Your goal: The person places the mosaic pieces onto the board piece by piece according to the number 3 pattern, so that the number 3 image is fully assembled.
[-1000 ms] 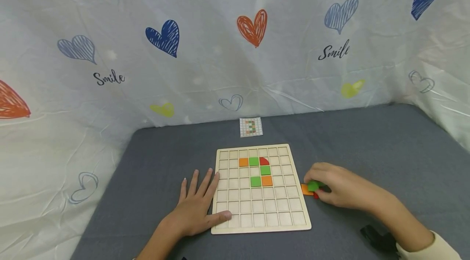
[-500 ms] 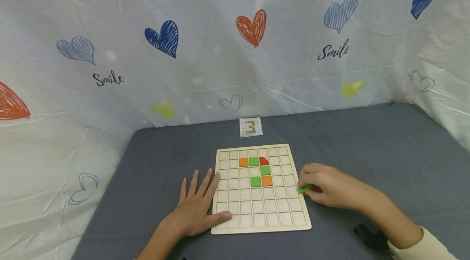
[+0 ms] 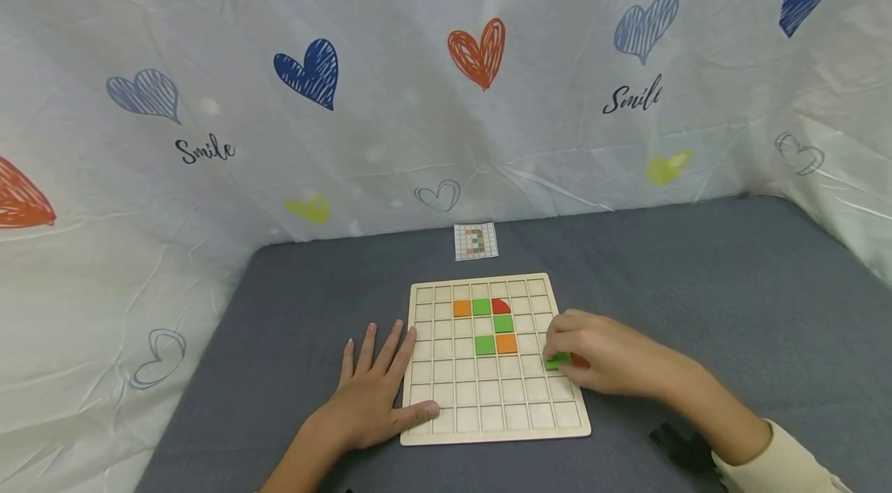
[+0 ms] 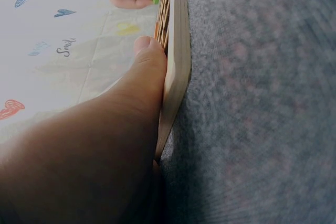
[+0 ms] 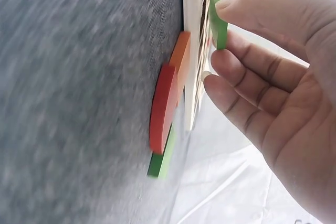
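Observation:
My right hand point(image 3: 602, 350) pinches a green square tile point(image 5: 218, 20) between thumb and fingertips, above the right edge of a wooden grid board point(image 3: 488, 431). With fingers spread, my left hand point(image 3: 369, 392) rests at the board's left edge, its thumb point(image 4: 147, 51) lying over the rim. Set in the board's cells are orange, green and red pieces: an orange tile point(image 3: 462, 309), a red quarter-round piece point(image 3: 501, 306) and a green tile point(image 3: 485, 345) among them. In the right wrist view, a red piece point(image 5: 164, 108), an orange piece point(image 5: 181, 59) and a green piece point(image 5: 161, 163) lie beside the board.
A small printed card point(image 3: 477, 241) with a coloured grid pattern lies behind the board on the grey cloth point(image 3: 334, 276). A white curtain point(image 3: 390, 129) printed with hearts hangs at the back. A black object point(image 3: 679, 446) sits under the right forearm.
My right hand has picked up the green tile from beside the board and moved left with it, over the board's right edge. The left hand has stayed where it was.

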The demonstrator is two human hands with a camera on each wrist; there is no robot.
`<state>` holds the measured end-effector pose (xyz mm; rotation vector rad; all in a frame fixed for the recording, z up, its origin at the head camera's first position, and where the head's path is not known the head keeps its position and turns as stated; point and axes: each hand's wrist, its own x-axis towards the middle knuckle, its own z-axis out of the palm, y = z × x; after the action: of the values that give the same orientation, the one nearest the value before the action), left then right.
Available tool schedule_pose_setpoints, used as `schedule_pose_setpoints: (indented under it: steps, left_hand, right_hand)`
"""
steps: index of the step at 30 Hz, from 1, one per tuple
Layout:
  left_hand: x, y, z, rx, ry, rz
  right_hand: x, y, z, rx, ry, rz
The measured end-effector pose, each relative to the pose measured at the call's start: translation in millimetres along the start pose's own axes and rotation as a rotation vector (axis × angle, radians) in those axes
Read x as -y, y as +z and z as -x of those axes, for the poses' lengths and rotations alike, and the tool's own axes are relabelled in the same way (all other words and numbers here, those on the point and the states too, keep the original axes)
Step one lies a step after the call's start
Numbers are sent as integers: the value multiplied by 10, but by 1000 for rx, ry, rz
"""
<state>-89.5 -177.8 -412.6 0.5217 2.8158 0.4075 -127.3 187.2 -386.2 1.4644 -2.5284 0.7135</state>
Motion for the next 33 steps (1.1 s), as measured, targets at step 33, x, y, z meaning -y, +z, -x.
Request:
schedule_pose_setpoints:
  steps: [33]
  left_hand:
    - [-42, -46, 7, 25, -14, -4]
  right_hand:
    - [131, 158, -331, 68, -42, -1]
